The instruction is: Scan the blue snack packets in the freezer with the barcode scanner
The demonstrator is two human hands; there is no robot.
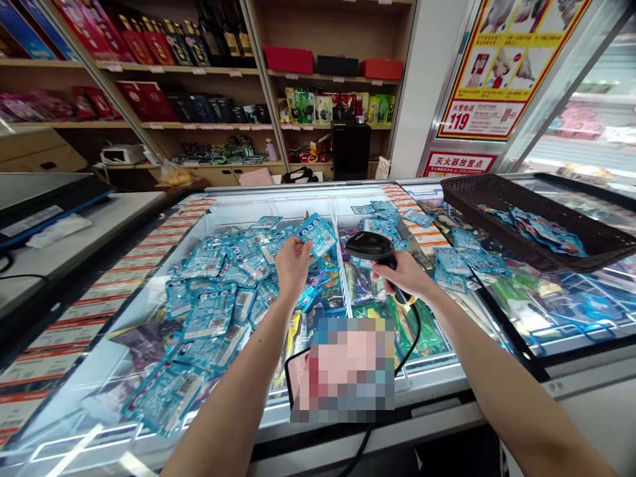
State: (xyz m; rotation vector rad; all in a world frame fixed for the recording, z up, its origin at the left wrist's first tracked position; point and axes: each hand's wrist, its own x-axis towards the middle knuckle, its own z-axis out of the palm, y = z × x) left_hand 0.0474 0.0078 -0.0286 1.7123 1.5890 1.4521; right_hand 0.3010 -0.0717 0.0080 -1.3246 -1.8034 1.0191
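Nearby, basket (497, 228) and packet pile (211, 310); left grip (294, 265) on packet (318, 234), right grip (405, 273) round scanner (368, 245).

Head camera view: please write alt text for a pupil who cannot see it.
A person's left hand holds a blue packet while the right hand grips a black handheld scanner beside it. Below, many similar packets lie heaped on a glass-topped display case; a dark basket at right holds more.

Wooden wall shelving (335, 30) stretches across the back, dark bottles (233, 43) upper left; beside it rises a white wall (431, 73), then a red-bordered fire-safety poster (511, 66), and, far right, brightly lit display shelves (583, 122)!
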